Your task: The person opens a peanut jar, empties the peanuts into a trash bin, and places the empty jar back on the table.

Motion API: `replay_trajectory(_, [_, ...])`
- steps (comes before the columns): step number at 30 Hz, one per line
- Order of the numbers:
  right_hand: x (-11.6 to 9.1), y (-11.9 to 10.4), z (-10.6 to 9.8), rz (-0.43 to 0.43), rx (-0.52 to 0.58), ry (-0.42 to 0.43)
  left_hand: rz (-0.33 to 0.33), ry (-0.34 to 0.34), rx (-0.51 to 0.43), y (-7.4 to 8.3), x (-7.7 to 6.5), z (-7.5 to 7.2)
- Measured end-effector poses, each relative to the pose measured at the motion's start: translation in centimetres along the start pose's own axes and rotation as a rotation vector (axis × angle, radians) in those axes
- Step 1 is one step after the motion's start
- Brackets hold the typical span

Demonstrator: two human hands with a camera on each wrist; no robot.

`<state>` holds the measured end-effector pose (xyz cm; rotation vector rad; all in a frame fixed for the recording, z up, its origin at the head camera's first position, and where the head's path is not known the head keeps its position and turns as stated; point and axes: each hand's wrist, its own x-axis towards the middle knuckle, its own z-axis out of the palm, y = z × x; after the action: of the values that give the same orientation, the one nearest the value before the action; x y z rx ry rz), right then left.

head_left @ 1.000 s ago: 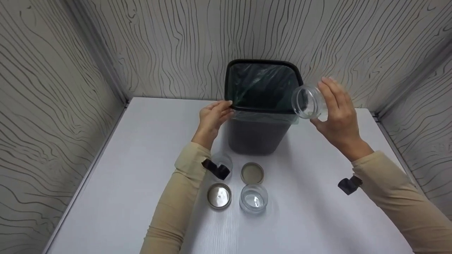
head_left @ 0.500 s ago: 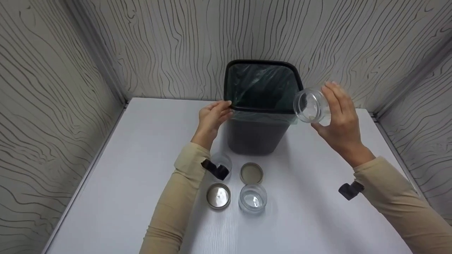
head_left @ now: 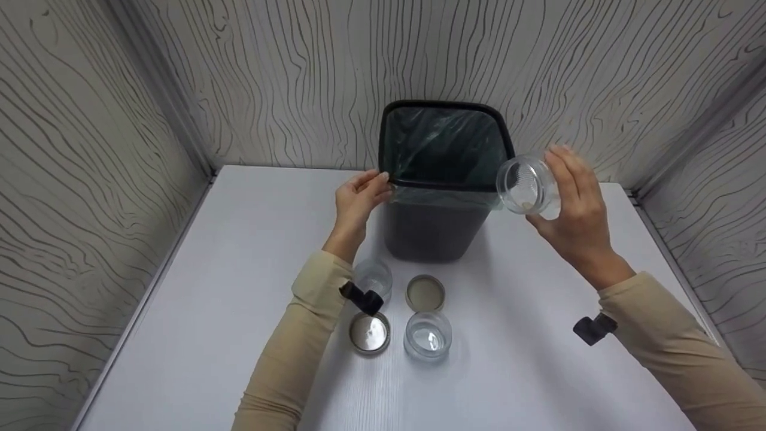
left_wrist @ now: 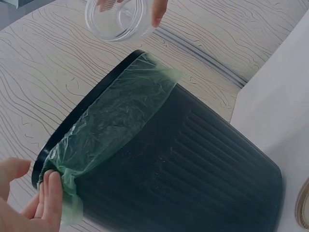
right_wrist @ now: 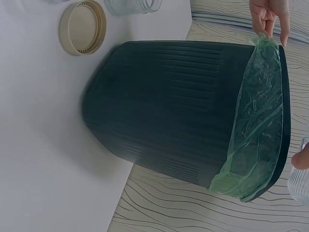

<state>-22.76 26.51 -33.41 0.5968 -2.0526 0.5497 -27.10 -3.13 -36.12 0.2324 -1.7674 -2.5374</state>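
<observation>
My right hand (head_left: 577, 206) holds a clear glass jar (head_left: 522, 187) at the right end of the dark trash bin (head_left: 437, 230). The jar lies tipped sideways, its mouth facing left, and a small pale spot shows at its lower inner edge. A green plastic bag (left_wrist: 120, 116) lines the bin and is folded out over its rim. At the bin's front left corner, my left hand (head_left: 361, 200) pinches the rim and the bag's edge, the thumb on one side and the fingers on the other.
In front of the bin, two more glass jars, one nearer (head_left: 428, 336) and one partly behind the left wrist's camera (head_left: 372, 278), stand beside a beige upturned lid (head_left: 425, 293) and a shiny lid (head_left: 369, 333). Wood-patterned walls (head_left: 335, 78) enclose the white table (head_left: 239, 239).
My right hand has come down slightly with the jar, whose mouth has turned more toward the head camera. My left fingertips have shifted slightly left at the rim.
</observation>
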Motion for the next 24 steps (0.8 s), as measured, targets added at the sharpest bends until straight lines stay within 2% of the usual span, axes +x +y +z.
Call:
replay_trajectory(8, [-0.5, 0.0, -0.3, 0.024, 0.001, -0.011, -0.002, -0.047, 0.088, -0.7, -1.0, -0.5])
replay_trajectory(16, [-1.1, 0.1, -0.6, 0.037, 0.012, -0.011, 0.067, -0.104, 0.156, -2.0, -2.7, -1.3])
replay_trajectory(24, [-2.2, -0.3, -0.6, 0.046, 0.024, -0.021, 0.128, -0.145, 0.161, -3.7, -4.7, -2.5])
